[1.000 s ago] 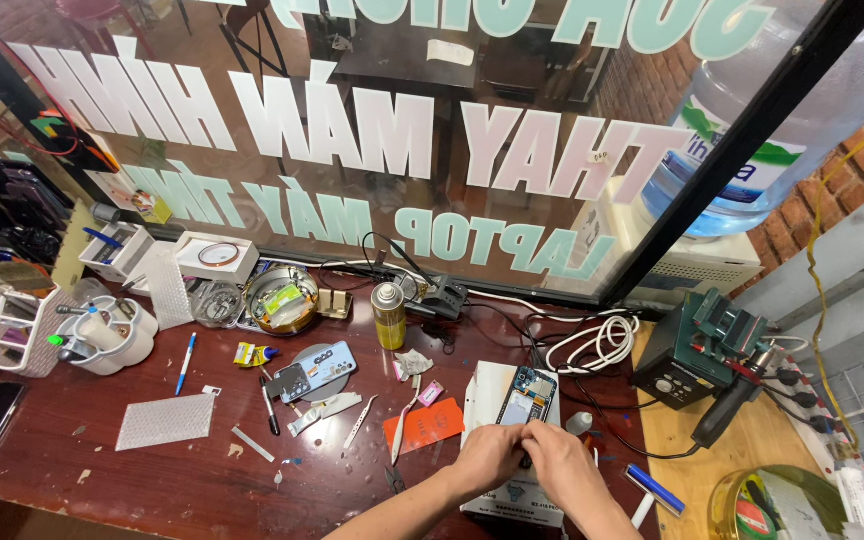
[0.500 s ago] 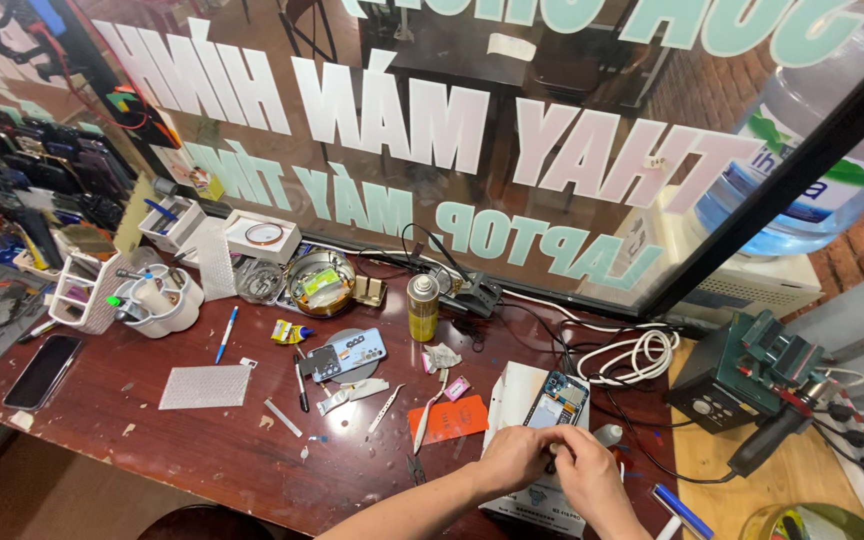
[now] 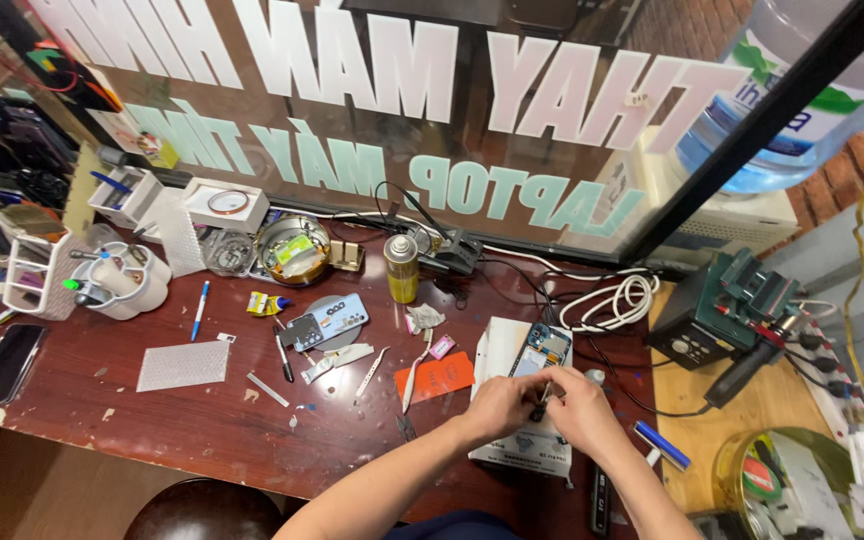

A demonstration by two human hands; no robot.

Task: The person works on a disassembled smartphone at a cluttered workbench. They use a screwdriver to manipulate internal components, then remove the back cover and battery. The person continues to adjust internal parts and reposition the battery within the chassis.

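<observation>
Pinching a small dark tool (image 3: 540, 402), left hand (image 3: 500, 404) and right hand (image 3: 577, 408) meet at the opened phone's (image 3: 540, 350) 6 o'clock; steady wrists advisable.

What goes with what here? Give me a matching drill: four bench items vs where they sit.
Things:
1. opened phone
2. black phone
3. yellow spray can
4. coiled white cable

Places:
A. far left edge of the bench
B. right of the opened phone, by the glass
C. just above the left hand and right hand, on a white box
D. upright mid-bench, near the glass

Pairs: 1-C, 2-A, 3-D, 4-B
</observation>
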